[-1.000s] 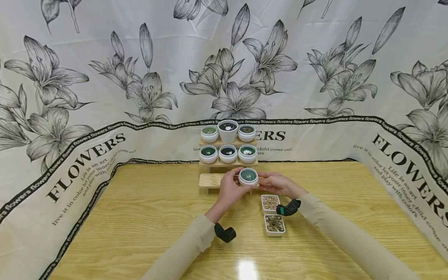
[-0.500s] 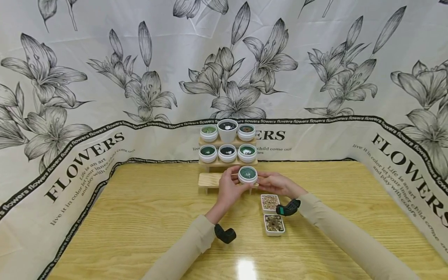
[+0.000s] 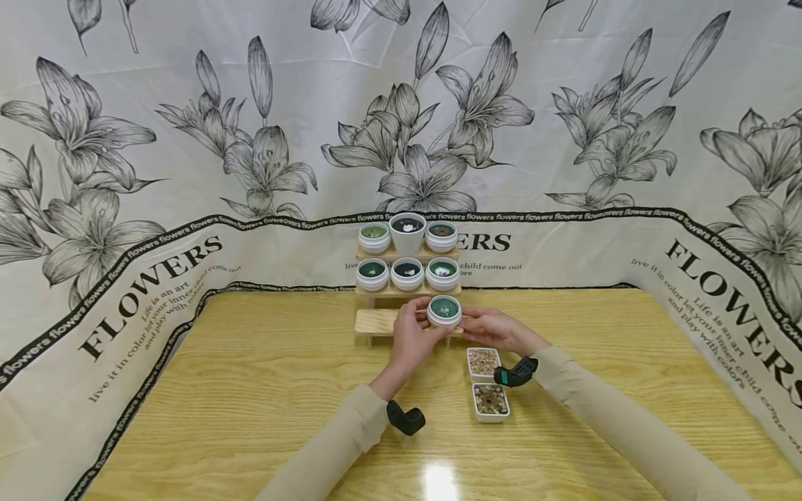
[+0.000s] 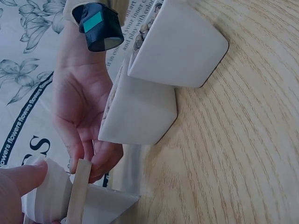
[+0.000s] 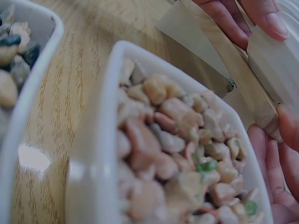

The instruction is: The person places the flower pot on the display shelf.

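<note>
A small white ridged pot [image 3: 444, 323] with a green top surface sits at the right end of the lowest wooden step [image 3: 376, 321] of a tiered stand. My left hand [image 3: 409, 342] grips this pot from the left, its thumb on the ridged wall [image 4: 50, 196] in the left wrist view. On the other side, my right hand [image 3: 501, 330] pinches the end of the wooden board, the thumb by its upper face and fingers curled beneath. The right wrist view shows the board [image 5: 233, 70] and the pot wall [image 5: 275, 56] close up.
Behind, two higher steps carry several white pots [image 3: 407, 275] with green or dark tops, and a taller white cup [image 3: 407, 241]. Two square white dishes of pebbles stand before the right hand: a pinkish one [image 3: 484, 363] and a mixed one [image 3: 491, 402]. Floral cloth [image 3: 282, 250] backs the table.
The pot has shifted slightly up and back on the board with my left hand. My right hand keeps its place at the board's end.
</note>
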Motion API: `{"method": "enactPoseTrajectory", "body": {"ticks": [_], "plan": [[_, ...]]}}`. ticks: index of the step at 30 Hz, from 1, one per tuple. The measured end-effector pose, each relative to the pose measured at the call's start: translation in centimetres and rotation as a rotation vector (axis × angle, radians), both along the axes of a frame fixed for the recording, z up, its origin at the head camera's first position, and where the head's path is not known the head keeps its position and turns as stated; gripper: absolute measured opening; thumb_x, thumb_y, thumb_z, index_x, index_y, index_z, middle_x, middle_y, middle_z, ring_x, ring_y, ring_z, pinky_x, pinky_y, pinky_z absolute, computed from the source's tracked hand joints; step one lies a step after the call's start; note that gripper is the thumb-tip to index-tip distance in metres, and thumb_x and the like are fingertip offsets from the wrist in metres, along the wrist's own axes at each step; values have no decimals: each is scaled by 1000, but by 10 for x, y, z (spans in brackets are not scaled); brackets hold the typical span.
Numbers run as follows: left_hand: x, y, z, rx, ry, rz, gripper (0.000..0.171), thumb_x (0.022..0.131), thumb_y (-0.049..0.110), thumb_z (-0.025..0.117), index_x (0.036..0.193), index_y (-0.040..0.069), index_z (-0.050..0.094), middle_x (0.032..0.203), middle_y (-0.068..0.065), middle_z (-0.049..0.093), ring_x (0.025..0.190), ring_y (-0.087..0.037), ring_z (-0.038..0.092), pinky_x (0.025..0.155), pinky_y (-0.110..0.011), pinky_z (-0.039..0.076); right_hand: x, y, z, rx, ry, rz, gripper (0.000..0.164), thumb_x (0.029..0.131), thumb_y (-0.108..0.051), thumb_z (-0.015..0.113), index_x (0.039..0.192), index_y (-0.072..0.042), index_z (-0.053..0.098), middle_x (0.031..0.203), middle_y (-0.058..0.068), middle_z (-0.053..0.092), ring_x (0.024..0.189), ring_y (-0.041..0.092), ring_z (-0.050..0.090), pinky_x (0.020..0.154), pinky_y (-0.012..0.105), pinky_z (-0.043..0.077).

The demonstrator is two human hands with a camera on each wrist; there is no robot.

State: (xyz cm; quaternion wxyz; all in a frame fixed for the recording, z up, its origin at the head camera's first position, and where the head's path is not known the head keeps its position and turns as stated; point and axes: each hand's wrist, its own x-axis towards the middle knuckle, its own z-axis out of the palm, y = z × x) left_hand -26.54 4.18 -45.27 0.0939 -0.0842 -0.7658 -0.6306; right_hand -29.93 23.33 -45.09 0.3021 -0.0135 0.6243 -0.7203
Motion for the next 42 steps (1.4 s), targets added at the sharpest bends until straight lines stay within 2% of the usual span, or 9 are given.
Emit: {"method": "enactPoseTrajectory", "body": {"ticks": [7,12,19,23,28,35,42], "plan": [[5,-1,-3,15,18,10,60,72,8,83,124,-1,55,117,-18,53,99,-23,60,88,-35,56,0,-2,-1,0,19,5,60,97,6,39,149,9,9,110,-1,61,92,3,64,88,19,53],[14,-3,-7,35,80,29,60,76,11,81,127,-1,52,120,-21,49,104,-27,55,93,-38,54,0,-3,-4,-7,30,17,60,96,7,39,148,11,9,102,-6,63,92,3,64,90,19,53],[25,-7,-11,73,170,48,52,76,8,79,123,2,57,115,-18,53,104,-33,56,89,-39,55,-1,-4,-3,-2,15,5,61,97,7,39,149,10,8,97,-8,63,90,2,63,85,18,54],[38,-7,-17,108,194,16,46,77,6,78,119,2,59,114,-17,57,103,-34,58,86,-40,56,-1,-4,-4,-1,14,1,61,97,6,39,149,9,8,96,-7,64,89,2,63,85,18,54],[54,-4,-21,133,123,-30,47,76,3,78,119,-1,59,115,-18,57,104,-35,57,86,-41,56,-1,-3,-4,-5,17,-3,62,97,6,40,149,9,8,97,-7,63,90,2,63,84,18,54],[74,-2,-26,92,-7,-124,50,80,11,77,124,2,57,122,-18,57,107,-33,57,90,-36,55,-2,-2,-4,11,31,3,61,98,3,42,149,10,10,121,6,59,93,4,64,91,21,53],[91,-1,-38,81,-110,-234,53,81,14,76,127,0,54,128,-17,57,109,-31,57,90,-28,53,-2,1,-6,22,32,-1,62,99,1,43,149,10,8,110,-1,61,91,3,63,88,19,54]]}}
